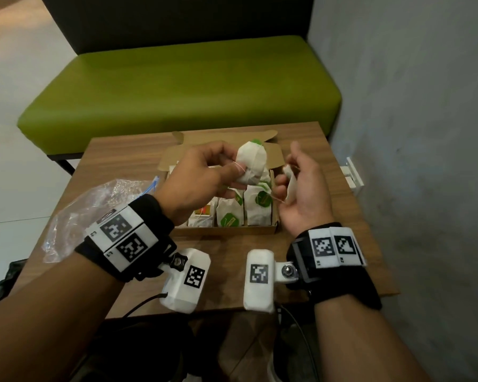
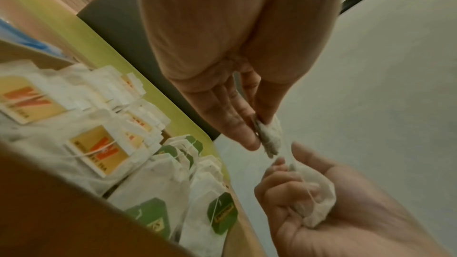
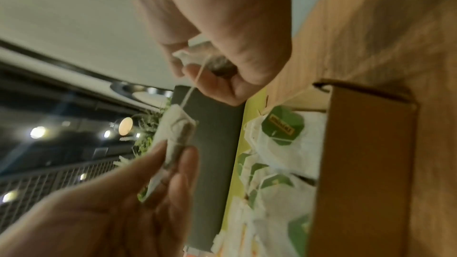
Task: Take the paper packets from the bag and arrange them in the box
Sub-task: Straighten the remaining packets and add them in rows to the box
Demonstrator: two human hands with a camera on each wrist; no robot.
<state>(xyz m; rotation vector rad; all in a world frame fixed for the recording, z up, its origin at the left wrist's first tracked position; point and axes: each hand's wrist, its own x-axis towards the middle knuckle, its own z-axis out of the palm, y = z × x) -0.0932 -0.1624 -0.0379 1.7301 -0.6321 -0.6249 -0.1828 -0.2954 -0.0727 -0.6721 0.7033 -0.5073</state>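
Note:
My left hand (image 1: 238,166) pinches a white paper packet (image 1: 253,158) with a green tag, held upright above the open cardboard box (image 1: 226,231). Beside it, my right hand (image 1: 284,183) curls its fingers round a second, crumpled packet (image 1: 291,186). A thin string (image 3: 195,83) runs between the two packets. The left wrist view has the left hand (image 2: 257,134) pinching its packet (image 2: 272,134) edge-on and the right hand (image 2: 284,183) cupping the crumpled one (image 2: 319,198). Rows of packets (image 1: 229,213) with green and orange tags stand in the box. The clear plastic bag (image 1: 94,210) lies crumpled at the left.
The box sits on a small wooden table (image 1: 329,216). A green bench (image 1: 191,84) stands right behind the table. A grey wall (image 1: 411,133) runs close along the right side, with a white fitting (image 1: 352,175) on it.

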